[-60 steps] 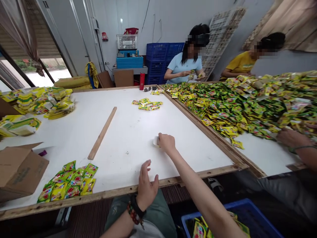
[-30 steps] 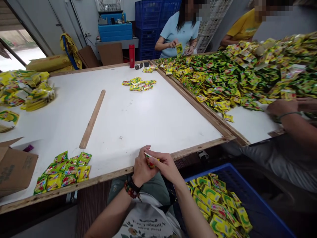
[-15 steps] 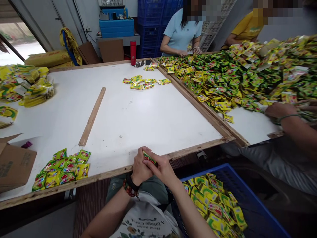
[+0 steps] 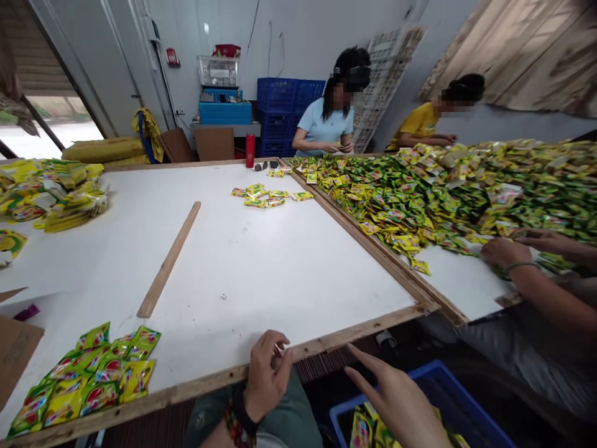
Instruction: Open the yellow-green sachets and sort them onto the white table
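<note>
My left hand (image 4: 269,375) is at the wooden front edge of the white table (image 4: 280,267). Its fingers are loosely curled, with a gap to the thumb and nothing visible between them. Over the blue crate (image 4: 441,379) on the right, my right hand (image 4: 396,389) is stretched out, thumb and finger apart and no packet in them. Yellow-green packets (image 4: 364,429) lie in the crate, partly hidden by that hand. On the table's near left is a group of small green and yellow sachets (image 4: 102,373).
A wooden strip (image 4: 170,258) lies on the table, with several yellow packets (image 4: 265,198) farther back. Flat yellow stacks (image 4: 69,193) and a cardboard box (image 4: 18,354) are at left. Beyond the wooden divider (image 4: 364,239), co-workers' hands (image 4: 508,255) are at a large sachet heap (image 4: 420,199).
My hands have come apart; the small packet they held together is no longer visible. The right hand has moved right, over the crate. My view has tilted up.
</note>
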Demonstrator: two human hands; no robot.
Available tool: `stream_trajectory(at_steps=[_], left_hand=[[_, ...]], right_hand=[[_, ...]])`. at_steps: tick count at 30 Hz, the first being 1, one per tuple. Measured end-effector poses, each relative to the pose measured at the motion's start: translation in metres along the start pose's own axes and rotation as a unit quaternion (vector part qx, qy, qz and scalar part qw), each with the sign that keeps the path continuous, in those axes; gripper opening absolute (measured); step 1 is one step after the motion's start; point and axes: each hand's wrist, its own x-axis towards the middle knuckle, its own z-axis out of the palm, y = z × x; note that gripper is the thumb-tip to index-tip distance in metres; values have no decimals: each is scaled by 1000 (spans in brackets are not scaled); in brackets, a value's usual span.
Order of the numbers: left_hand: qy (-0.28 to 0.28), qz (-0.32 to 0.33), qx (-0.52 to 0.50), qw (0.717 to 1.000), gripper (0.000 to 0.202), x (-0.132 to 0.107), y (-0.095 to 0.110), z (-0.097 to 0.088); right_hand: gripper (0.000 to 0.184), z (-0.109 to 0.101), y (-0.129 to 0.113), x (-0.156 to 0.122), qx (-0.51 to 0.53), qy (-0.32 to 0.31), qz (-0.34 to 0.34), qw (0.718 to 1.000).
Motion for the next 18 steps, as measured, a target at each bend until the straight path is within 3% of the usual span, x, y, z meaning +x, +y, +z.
stream_trajectory(at_steps=[2, 5, 7, 9, 11, 14, 18], left_hand=[[40, 10, 35, 999, 15, 9, -12, -16], [95, -6, 233, 968, 31, 40, -47, -76], [70, -86, 395, 912, 44, 64, -75, -132], [39, -205, 511, 834, 53, 84, -99, -182], [-14, -266, 566, 780, 54, 100, -116, -216], [-34, -247, 587, 770, 47, 121, -135, -232], [-31, -206, 599, 773, 45, 174, -161, -229]], right_hand=[[36, 15, -31, 24, 55, -21, -74, 996], [38, 51, -77, 49, 78, -24, -164, 983], [38, 80, -89, 57, 58, 33, -205, 976], [38, 109, -85, 60, 29, 112, -237, 965], [41, 134, -71, 63, 13, 167, -270, 948], [40, 160, -52, 66, 35, 210, -287, 934], [31, 166, -54, 67, 86, 253, -236, 934]])
